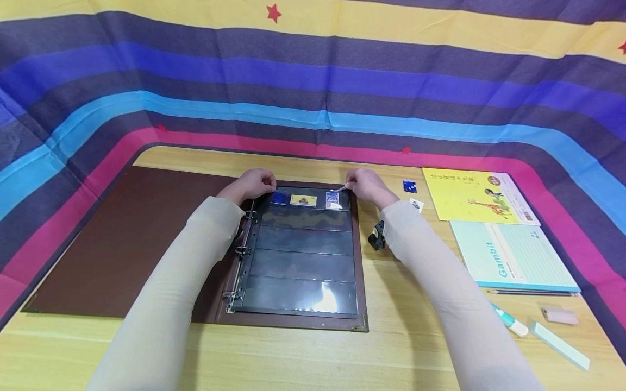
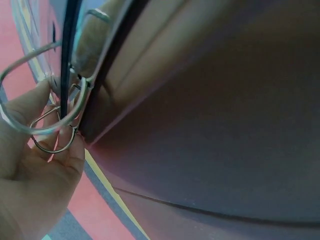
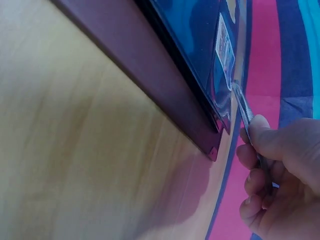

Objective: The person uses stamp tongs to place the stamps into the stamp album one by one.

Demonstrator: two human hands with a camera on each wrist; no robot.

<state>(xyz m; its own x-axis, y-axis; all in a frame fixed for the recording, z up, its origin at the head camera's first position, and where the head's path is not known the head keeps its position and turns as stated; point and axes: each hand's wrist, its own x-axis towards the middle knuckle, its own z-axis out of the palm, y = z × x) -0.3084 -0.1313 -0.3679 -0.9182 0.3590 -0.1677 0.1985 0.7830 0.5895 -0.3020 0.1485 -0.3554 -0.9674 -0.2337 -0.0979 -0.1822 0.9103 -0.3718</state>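
A brown ring-binder stamp album (image 1: 112,239) lies open on the wooden table. Its black page (image 1: 303,262) has clear pocket strips. In the top strip sit a dark blue stamp (image 1: 280,197), a yellow stamp (image 1: 304,200) and, at the right, a blue-and-white stamp (image 1: 332,200). My right hand (image 3: 285,170) grips metal tweezers (image 3: 245,107), their tips at the pocket's upper edge by the blue-and-white stamp. At the page's top left corner, my left hand (image 1: 254,183) pinches the page edge, close to the metal rings (image 2: 55,142).
Right of the album lie a blue stamp (image 1: 409,187), a whitish stamp (image 1: 417,205) and a small black object (image 1: 376,236). Farther right are a yellow booklet (image 1: 479,195), a Gambit notebook (image 1: 513,255), pencils, a teal-and-white tube (image 1: 509,319) and a pale bar (image 1: 559,346). Striped cloth (image 1: 313,81) hangs behind.
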